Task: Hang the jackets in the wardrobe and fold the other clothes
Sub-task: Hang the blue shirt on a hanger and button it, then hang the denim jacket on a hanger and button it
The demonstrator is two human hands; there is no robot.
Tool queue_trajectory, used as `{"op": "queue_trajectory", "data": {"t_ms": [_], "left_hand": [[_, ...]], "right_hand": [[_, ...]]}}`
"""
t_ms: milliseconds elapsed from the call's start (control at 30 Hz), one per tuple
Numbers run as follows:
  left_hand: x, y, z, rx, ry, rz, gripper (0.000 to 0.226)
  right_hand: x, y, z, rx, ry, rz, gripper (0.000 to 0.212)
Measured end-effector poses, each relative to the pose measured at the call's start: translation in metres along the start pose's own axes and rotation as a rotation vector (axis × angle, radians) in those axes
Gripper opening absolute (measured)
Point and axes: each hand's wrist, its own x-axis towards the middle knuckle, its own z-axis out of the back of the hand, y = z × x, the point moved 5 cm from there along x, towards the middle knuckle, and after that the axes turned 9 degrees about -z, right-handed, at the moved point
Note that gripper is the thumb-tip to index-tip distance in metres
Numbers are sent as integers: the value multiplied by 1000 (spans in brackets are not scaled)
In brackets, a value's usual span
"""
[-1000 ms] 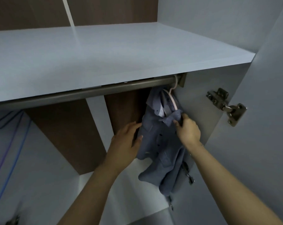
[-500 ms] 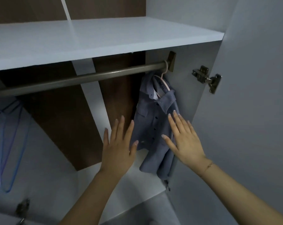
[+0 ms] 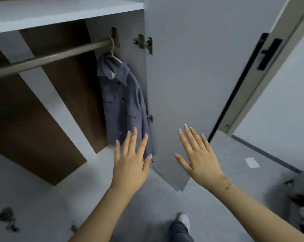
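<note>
Presently: one blue jacket [image 3: 123, 105] on one hanger [image 3: 112, 51], at the right end of one rail [image 3: 48, 57] inside the wardrobe [image 3: 65, 9]. Two hands, left hand [image 3: 130, 165] and right hand [image 3: 200, 156], fingers spread, holding nothing. One open door [image 3: 191, 67], two hinges. Grey floor [image 3: 235, 158].

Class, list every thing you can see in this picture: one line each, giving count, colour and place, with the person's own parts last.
jacket: one, blue-grey, on a hanger at the rail's right end
hanger: one, pale pink, hooked over the rail
rail: one, metal grey, under the shelf
shelf: one, white, top left
wardrobe door: one, grey, open, centre
hinges: two, metal, on the door's inner edge
room door handle: one, black, upper right
left hand: one, fingers straight, before the jacket's hem
right hand: one, fingers spread, before the door
</note>
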Motion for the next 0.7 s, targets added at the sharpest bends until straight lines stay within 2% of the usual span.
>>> {"op": "queue_trajectory", "data": {"t_ms": [167,333,500,700], "left_hand": [[3,-90,-1,-48,-18,-194,65],[2,-212,-17,-96,13,-437,66],[-19,-370,-45,-151,79,-679,72],[-82,-571,-77,-215,184,-945,74]], "right_hand": [[-76,-71,19,1,-32,-214,70],[-170,-158,36,-1,-83,-449,70],[-299,-264,52,-3,-109,-713,69],[-482,-378,63,-13,-99,-1025,67]]}}
